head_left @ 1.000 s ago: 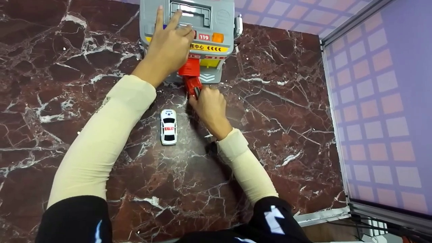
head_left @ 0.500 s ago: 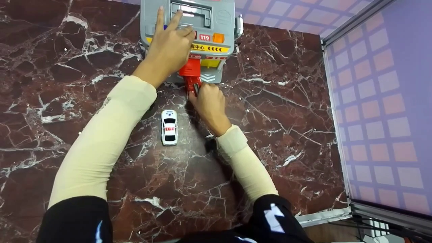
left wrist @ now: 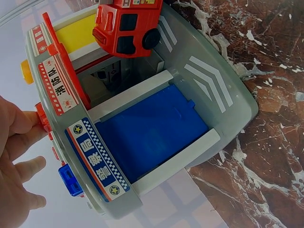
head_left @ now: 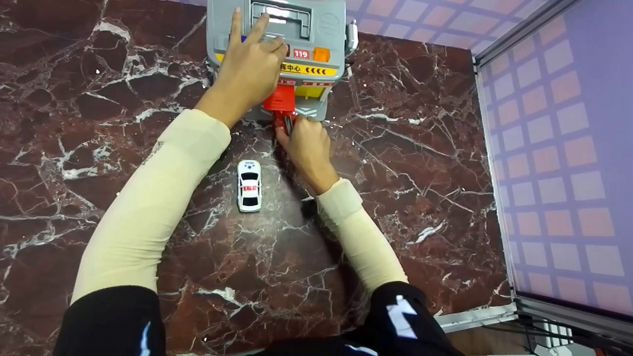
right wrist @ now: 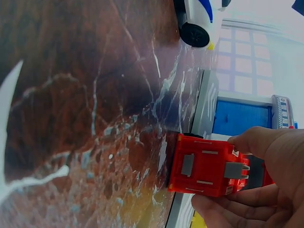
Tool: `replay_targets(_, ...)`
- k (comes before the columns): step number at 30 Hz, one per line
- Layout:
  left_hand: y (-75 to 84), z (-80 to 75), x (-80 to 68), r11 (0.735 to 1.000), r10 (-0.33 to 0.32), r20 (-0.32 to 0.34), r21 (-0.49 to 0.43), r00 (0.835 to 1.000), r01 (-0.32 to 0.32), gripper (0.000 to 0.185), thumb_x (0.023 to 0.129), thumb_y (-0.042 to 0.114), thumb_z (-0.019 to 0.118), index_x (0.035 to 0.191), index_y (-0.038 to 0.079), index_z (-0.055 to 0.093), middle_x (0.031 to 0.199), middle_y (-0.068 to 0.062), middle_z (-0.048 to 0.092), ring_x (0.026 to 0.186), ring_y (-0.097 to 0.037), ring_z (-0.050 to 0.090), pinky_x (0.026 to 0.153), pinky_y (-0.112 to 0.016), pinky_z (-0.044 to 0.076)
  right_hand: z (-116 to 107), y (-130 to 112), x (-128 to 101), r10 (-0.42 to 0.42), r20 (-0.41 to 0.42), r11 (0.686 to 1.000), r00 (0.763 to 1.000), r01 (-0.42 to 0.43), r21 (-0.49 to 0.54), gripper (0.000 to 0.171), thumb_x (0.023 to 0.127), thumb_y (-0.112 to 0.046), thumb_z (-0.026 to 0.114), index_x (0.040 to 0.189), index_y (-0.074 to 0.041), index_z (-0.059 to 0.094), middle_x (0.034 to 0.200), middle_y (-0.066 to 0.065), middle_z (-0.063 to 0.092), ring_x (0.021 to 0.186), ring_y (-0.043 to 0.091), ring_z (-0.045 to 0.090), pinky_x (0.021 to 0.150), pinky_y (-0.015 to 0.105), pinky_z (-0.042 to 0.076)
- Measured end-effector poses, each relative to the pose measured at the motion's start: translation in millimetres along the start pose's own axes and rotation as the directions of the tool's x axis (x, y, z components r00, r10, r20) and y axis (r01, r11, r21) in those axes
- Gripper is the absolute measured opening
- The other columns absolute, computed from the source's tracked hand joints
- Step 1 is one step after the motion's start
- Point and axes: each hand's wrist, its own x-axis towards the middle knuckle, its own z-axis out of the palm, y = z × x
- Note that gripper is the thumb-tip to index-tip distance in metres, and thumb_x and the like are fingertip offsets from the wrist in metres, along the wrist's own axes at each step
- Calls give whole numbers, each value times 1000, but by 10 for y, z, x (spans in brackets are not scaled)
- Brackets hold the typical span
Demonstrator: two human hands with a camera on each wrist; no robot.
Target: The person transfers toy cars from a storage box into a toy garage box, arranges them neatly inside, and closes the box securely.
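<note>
Right wrist view: boxy red toy fire truck (right wrist: 209, 170) with grey roof fittings, right hand's fingers (right wrist: 237, 209) clamped round it.

Much of the toy station, the red truck and both hands is cut off or covered.

In the head view the gray toy station (head_left: 316, 29) runs off the top edge at 12 o'clock, and the left hand (head_left: 249, 66) covers its left face. The red truck (head_left: 280, 106) is mostly hidden there between the station's bay and the right hand (head_left: 307, 148). In the left wrist view its top is cut off at 12 o'clock, and only fingers (left wrist: 19, 156) show at 9 o'clock. In the right wrist view the white car (right wrist: 199, 16) is cropped at 12 o'clock, and the fingers (right wrist: 256, 175) cover the truck's far end.
</note>
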Motion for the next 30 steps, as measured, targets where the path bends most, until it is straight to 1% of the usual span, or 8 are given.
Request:
replay_targets(3,-4,2,1,1000,2,-12,-3,1000,-2,37,96,17,40,127,5,55,134,-10,53,141,-31,20,111,-58,-9,7,-3,18,-10,-10,1000,1000,10,5,36,81,-45,61,76,-9,62,72,10,64,65,31,65,52,43,54)
replay_targets(10,-11,-6,8,1000,1,7,-2,1000,-1,38,96,18,40,128,4,54,135,-10,52,141,-32,19,110,-59,-9,39,5,47,-30,-38,999,999,31,13,37,82,-45,61,77,-8,63,73,10,65,66,31,66,54,44,54)
replay_targets(19,-17,-9,6,1000,-10,36,-5,999,10,38,96,18,41,129,5,53,137,-10,50,141,-32,17,110,-59,-12,59,-28,43,-19,-21,999,1000,20,32,39,81,-47,61,79,-8,63,77,10,65,69,32,66,57,43,54)
replay_targets(25,-14,-14,11,1000,-14,67,3,998,14,39,96,19,40,132,5,51,139,-9,48,142,-31,14,109,-59,-13,59,-36,34,-22,-37,999,999,24,35,38,81,-46,62,80,-8,64,77,10,65,68,31,66,56,42,55)
replay_targets(30,-11,-21,12,1000,-12,70,2,997,12,40,96,18,40,132,6,51,140,-9,47,142,-31,14,109,-59,-14,46,-49,42,-19,-27,999,999,20,36,38,81,-47,62,79,-8,63,76,10,65,67,30,66,56,41,55)
